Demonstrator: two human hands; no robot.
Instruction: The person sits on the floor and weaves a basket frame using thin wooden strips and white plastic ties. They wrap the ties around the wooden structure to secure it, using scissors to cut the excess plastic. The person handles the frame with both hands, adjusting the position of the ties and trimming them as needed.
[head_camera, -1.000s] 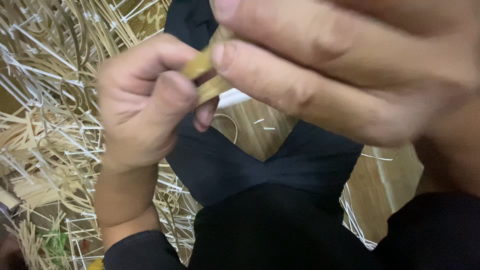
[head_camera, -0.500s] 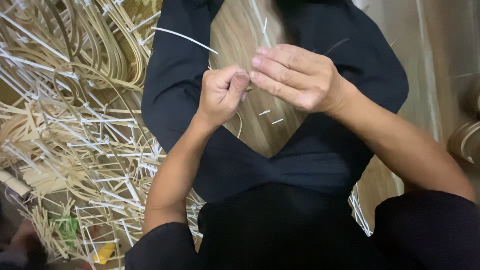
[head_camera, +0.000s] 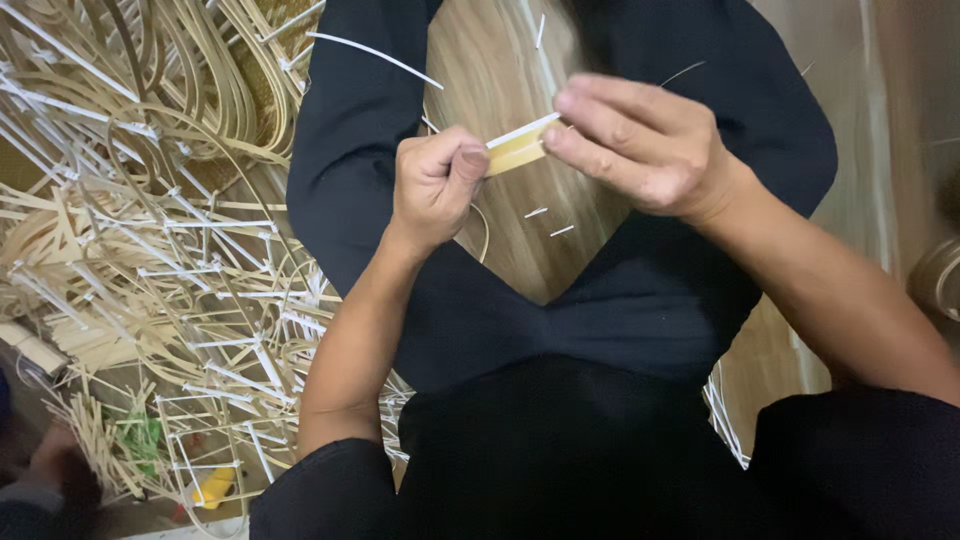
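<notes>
Blurred by motion and partly hidden under the fingertips, a short flat yellowish bamboo strip (head_camera: 517, 152) is pinched between the left hand (head_camera: 437, 185) and right hand (head_camera: 640, 145) above the lap, beside a heap of pale split bamboo strips (head_camera: 150, 250).

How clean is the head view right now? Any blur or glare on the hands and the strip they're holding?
Head view: light is even, with no hard glare; the right hand is slightly motion-smeared, the left hand sharper; the small tan strip between them reads soft-edged; the pile of pale cane strips stays fairly crisp; the bottom-left corner is dim and blurred.
</notes>
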